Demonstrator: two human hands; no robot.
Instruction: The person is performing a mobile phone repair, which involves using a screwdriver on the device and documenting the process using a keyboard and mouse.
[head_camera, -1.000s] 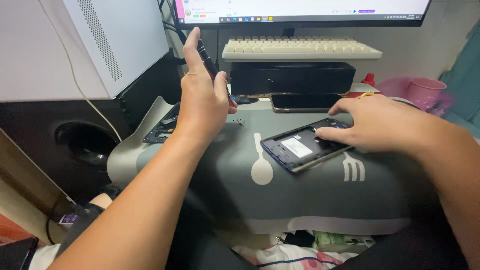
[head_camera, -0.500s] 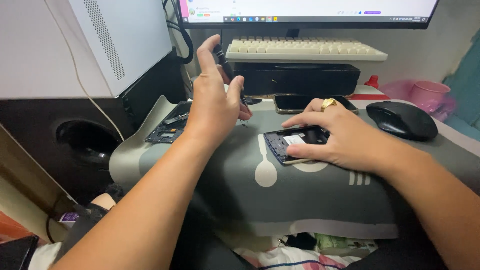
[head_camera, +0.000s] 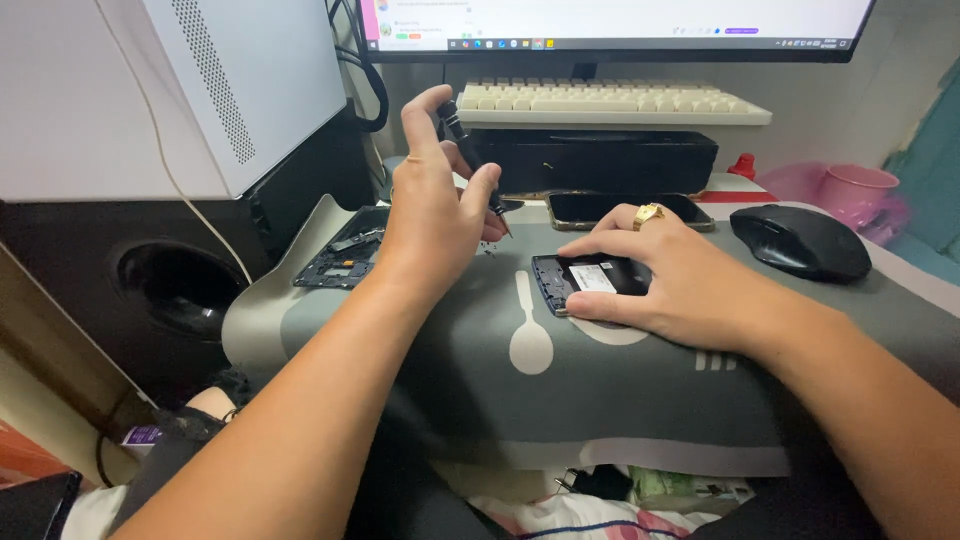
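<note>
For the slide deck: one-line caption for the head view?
Left hand holds a small screwdriver while right hand steadies an opened phone on a grey mat.
</note>
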